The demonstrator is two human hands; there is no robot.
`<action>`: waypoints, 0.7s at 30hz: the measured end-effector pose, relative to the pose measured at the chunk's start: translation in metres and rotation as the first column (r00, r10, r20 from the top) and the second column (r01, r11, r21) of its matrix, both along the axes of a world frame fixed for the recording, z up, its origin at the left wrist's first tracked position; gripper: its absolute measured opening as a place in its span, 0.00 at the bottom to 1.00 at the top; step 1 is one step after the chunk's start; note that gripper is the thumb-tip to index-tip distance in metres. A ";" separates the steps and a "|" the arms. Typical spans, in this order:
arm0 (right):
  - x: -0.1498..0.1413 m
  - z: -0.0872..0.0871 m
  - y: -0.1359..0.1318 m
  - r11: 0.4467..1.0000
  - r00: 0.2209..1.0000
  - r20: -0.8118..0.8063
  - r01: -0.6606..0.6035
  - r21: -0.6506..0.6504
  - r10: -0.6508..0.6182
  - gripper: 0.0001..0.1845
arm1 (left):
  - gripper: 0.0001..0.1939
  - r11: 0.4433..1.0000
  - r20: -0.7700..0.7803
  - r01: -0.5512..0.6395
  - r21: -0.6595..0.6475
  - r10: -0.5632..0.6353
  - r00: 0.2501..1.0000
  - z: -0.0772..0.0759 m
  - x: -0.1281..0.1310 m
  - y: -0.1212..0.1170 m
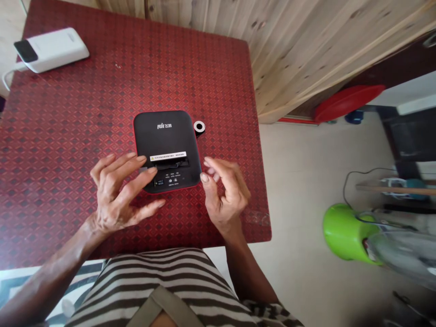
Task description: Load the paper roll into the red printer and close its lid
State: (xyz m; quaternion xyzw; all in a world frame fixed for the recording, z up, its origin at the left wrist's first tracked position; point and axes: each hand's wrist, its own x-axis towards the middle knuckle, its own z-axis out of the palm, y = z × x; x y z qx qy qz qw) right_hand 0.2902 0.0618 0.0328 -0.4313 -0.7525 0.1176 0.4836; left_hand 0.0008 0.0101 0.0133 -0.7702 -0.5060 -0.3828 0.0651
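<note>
A flat black device (pixel 163 136) with a red rim, like a small receipt printer, lies on the red patterned table (pixel 85 104). It carries white lettering, a narrow slot, a white label strip and small buttons near its front edge. My left hand (pixel 119 190) is open, its fingers spread, with fingertips over the device's left side; whether they touch it I cannot tell. By the right edge of the device is my right hand (pixel 226 190), fingers curled and thumb a little apart from them, nothing visible between. Behind that edge stands a small white paper roll (pixel 199 127).
A white power bank (pixel 56 49) with a cable sits at the table's far left corner. Wooden planks (pixel 231 18) line the back. On the floor to the right are a green bucket (pixel 344 231), a red basin (pixel 347 103) and dark cables.
</note>
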 end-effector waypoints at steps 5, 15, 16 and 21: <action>-0.005 -0.031 -0.024 0.988 0.996 -0.076 0.027 -0.149 -0.039 0.23 | 0.28 0.994 0.022 -0.107 0.006 0.107 0.994 -0.014 -0.003 -0.023; -0.005 -0.034 -0.021 0.990 1.000 -0.025 0.011 -0.139 -0.015 0.23 | 0.27 0.999 0.099 -0.037 0.017 0.035 0.994 -0.029 -0.006 -0.014; -0.006 -0.034 -0.021 0.991 0.999 -0.040 0.004 -0.133 -0.010 0.23 | 0.28 1.000 0.117 -0.025 0.016 0.023 0.993 -0.030 -0.006 -0.013; -0.009 -0.037 -0.022 0.990 0.991 -0.134 -0.028 -0.136 0.010 0.22 | 0.36 1.000 0.199 -0.031 -0.003 0.031 0.980 -0.027 -0.002 -0.010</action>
